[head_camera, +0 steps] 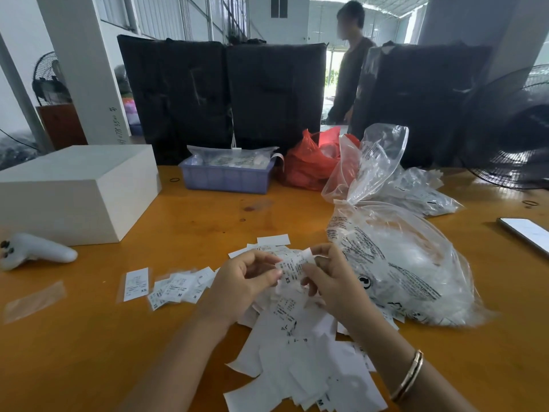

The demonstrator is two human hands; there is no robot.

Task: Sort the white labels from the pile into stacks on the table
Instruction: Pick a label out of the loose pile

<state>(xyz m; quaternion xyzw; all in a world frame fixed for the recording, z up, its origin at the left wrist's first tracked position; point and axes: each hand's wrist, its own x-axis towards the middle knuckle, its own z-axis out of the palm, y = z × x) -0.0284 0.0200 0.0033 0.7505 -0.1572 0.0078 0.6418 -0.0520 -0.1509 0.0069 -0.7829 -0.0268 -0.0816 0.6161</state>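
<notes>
White printed labels already sorted lie to the left: a single XS label (136, 284) and, just beside it, a loose fanned stack of small labels (178, 288) whose sizes (M, S) look mixed, so a careless drop could scatter or muddle them. At centre the left hand (243, 281) and right hand (328, 278) both pinch one small bundle of white labels (292, 270), fingers curled round it above the unsorted pile of white labels (300, 361); thin slips could stick together and be misread. Right of the hands, the crinkled clear plastic bag (410, 263) touches the pile and could sweep labels away.
</notes>
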